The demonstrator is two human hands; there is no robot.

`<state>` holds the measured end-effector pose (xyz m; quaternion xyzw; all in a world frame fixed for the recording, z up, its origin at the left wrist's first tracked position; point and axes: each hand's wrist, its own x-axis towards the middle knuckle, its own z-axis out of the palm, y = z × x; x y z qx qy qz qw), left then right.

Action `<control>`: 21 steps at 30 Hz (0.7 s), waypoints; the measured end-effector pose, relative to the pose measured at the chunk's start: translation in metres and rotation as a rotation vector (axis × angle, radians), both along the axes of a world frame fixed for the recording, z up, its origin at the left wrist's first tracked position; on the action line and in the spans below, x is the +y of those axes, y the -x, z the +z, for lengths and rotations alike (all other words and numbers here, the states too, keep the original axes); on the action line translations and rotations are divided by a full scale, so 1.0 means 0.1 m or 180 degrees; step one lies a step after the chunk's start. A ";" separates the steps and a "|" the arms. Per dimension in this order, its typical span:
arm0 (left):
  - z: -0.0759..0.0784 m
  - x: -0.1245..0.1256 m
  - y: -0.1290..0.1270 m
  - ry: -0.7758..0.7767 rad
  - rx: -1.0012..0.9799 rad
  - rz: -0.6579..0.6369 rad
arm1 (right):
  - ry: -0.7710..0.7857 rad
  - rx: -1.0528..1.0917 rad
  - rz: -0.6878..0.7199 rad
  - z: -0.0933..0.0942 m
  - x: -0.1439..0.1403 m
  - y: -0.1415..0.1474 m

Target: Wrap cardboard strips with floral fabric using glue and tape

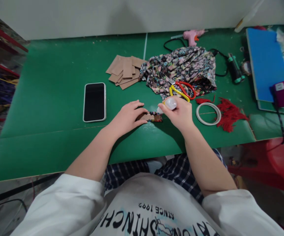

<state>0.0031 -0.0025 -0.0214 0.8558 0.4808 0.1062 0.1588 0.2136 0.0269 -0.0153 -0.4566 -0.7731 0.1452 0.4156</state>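
A: Biggest thing first: the green table (58, 98) fills the middle of the frame. On it, upper right of centre, a heap of floral fabric (181, 68), and far right a blue board (266, 62)

B: Then the phone (94, 101) left of centre, screen dark, and a stack of brown card pieces (124, 70) above it. Scissors (182, 90) with 1 red and 1 yellow handle lie on the fabric's lower edge, a ring of tape (208, 113) sits right of centre beside red tassels (228, 114), and a pink glue gun (193, 36) lies at the top

A: And the hands?

B: Dead centre. The left hand (127, 118) lies flat with fingers together, pressing a small card piece wrapped in fabric (153, 117) onto the table. The right hand (180, 114) has its fingers closed around a small clear bottle (170, 103), tip angled down-left, just beside the piece

A: To do it well, I'd judge: keep the left fingertips close to the edge so the fabric stays taut, squeeze lightly, and keep the nozzle off the skin
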 end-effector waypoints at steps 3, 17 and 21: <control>0.00 0.00 0.00 0.0026 -0.0004 0.0003 | -0.0025 -0.0002 -0.0013 0.00 0.01 0.00; 0.00 0.01 0.00 0.0082 -0.0051 0.0026 | 0.0062 -0.0049 0.0017 0.00 0.00 0.01; 0.00 0.00 0.00 0.0062 -0.0047 0.0020 | 0.0100 -0.0048 0.0032 0.01 -0.01 0.00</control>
